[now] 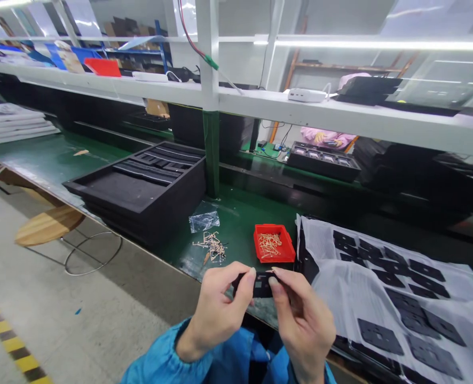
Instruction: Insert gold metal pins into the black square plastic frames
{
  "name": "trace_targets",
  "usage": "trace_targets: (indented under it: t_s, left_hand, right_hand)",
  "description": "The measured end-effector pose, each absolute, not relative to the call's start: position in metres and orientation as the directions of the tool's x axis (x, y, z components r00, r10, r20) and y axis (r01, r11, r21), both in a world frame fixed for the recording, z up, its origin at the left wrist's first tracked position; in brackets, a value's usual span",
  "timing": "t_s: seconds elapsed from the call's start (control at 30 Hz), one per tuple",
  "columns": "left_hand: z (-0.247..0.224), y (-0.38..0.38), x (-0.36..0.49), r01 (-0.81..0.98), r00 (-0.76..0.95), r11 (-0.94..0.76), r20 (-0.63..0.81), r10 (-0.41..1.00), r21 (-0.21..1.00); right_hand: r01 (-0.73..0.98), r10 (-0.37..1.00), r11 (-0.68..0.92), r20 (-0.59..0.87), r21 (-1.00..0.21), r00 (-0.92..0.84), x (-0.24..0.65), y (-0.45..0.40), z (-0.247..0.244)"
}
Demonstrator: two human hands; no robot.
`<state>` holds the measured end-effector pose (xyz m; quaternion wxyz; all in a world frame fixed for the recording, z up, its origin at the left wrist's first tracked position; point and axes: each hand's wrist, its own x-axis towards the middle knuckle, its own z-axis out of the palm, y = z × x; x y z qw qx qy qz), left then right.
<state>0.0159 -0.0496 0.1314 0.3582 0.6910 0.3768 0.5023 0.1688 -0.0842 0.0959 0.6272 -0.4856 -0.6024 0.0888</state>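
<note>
A small black plate (262,285) with cut-outs is held up between both hands, above the front edge of the bench. My left hand (223,301) pinches its left end between thumb and fingers. The right end is pinched by my right hand (302,314). Just beyond the hands, a red tray (286,249) holds many small, thin, light-coloured pieces. More such pieces (213,246) lie loose in a pile on the green bench (240,208), left of the tray.
Stacked black foam trays (140,197) stand at the left. A clear plastic bag (204,221) lies behind the loose pile. Flat black parts (380,336) rest on white sheeting (336,282) at the right. Across the bench, a person's hands (328,140) show beyond the shelf (252,106).
</note>
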Motion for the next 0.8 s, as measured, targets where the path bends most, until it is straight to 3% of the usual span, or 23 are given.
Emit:
trace_targets:
  t_s: [0.13, 0.33, 0.4, 0.5, 0.57, 0.8]
  left_hand:
    - [0.138, -0.052, 0.011, 0.240, 0.289, -0.630, 0.565, 0.773, 0.739]
    - [0.145, -0.060, 0.011, 0.398, 0.295, -0.768, 0.723, 0.625, 0.502]
    - [0.143, -0.064, 0.012, 0.389, 0.268, -0.807, 0.783, 0.561, 0.445]
    - [0.142, -0.069, 0.011, 0.320, 0.271, -0.880, 0.856, 0.440, 0.351]
    - [0.144, -0.071, 0.008, 0.264, 0.294, -0.916, 0.880, 0.374, 0.302]
    - [0.154, -0.073, 0.001, 0.205, 0.359, -0.942, 0.875, 0.325, 0.265]
  right_hand:
    - [0.562, 0.650, 0.566, 0.746, -0.603, 0.146, 0.176, -0.080, 0.106]
    - [0.523, 0.647, 0.563, 0.735, -0.640, 0.205, 0.171, -0.079, 0.112]
    - [0.515, 0.550, 0.621, 0.797, -0.591, 0.251, 0.167, -0.078, 0.109]
    - [0.513, 0.276, 0.766, 0.919, -0.387, 0.282, 0.161, -0.075, 0.104]
    - [0.492, 0.169, 0.816, 0.939, -0.304, 0.299, 0.160, -0.074, 0.103]
    - [0.519, 0.132, 0.812, 0.950, -0.268, 0.285, 0.168, -0.075, 0.108]
